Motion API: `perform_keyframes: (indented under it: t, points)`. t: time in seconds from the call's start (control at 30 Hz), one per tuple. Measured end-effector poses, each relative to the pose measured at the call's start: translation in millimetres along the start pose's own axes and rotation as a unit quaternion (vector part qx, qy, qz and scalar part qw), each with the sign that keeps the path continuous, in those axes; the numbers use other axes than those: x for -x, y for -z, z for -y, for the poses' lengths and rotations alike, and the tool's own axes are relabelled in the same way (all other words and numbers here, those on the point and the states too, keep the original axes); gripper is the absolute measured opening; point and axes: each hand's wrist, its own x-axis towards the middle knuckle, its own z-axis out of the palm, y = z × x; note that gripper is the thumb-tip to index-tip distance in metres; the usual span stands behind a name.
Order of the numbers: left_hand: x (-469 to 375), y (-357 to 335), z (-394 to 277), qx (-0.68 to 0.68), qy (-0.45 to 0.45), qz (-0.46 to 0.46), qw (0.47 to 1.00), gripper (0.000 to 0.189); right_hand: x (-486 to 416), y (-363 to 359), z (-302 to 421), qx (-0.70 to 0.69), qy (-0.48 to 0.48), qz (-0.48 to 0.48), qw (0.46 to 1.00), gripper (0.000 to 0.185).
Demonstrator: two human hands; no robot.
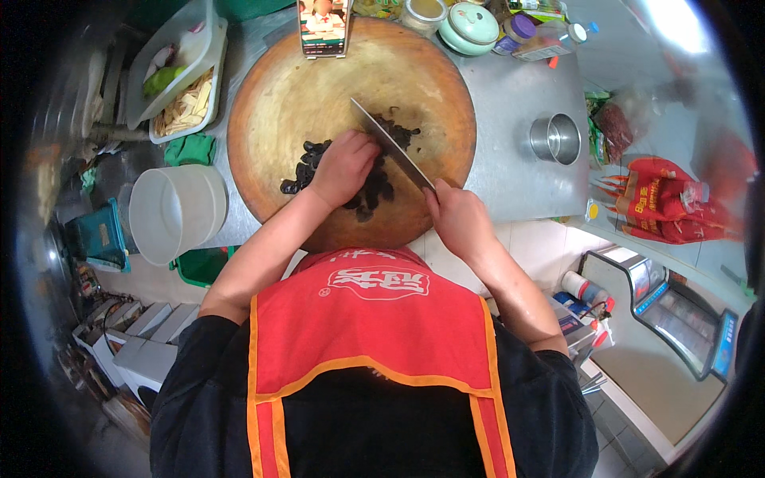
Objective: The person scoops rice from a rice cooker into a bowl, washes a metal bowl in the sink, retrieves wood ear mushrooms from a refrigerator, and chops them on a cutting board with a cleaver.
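Note:
A large round wooden chopping block (287, 89) lies before me on the steel counter. My right hand (460, 218) is closed round the handle end of a broad-bladed knife (397, 149), whose blade slants up and left across the block. Against dark, black pieces of food (308, 164), perhaps wood ear fungus, my left hand (346, 164) rests with curled fingertips beside the blade; its fingers cover whatever is under them. Smaller cut dark bits (403, 132) lie on the blade's far right side, and more dark pieces (370, 194) spread below my left hand.
A phone (324, 30) stands at the block's far edge. Left are a translucent plastic tub (173, 209), a green cloth (190, 149) and a container of pale strips (190, 107). Right is a steel cup (556, 138); jars and a lidded green pot (469, 28) stand behind.

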Motion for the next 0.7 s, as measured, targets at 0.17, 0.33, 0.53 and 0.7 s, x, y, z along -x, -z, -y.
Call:
perform_keyframes:
  t: [0.17,0.33,0.53,0.7]
  points:
    - [1.0,1.5,-1.3,0.018,0.022,0.002,1.000,0.015,-10.7,-17.7,-3.7,-0.020,-0.015,-0.017,1.000,0.024]
    - [0.8,2.9,-2.8,0.022,0.010,-0.022,0.999,0.014,-3.2,-7.5,-6.0,-0.028,0.008,-0.043,0.999,0.026]
    - [3.9,-0.9,-0.8,0.020,0.029,-0.009,0.999,0.011,-3.0,-8.1,3.4,-0.017,0.008,-0.034,0.999,0.026]
    - [2.0,4.9,-7.5,-0.007,0.047,0.019,0.999,0.025,-9.7,-24.8,-4.0,-0.030,0.018,-0.059,0.998,0.027]
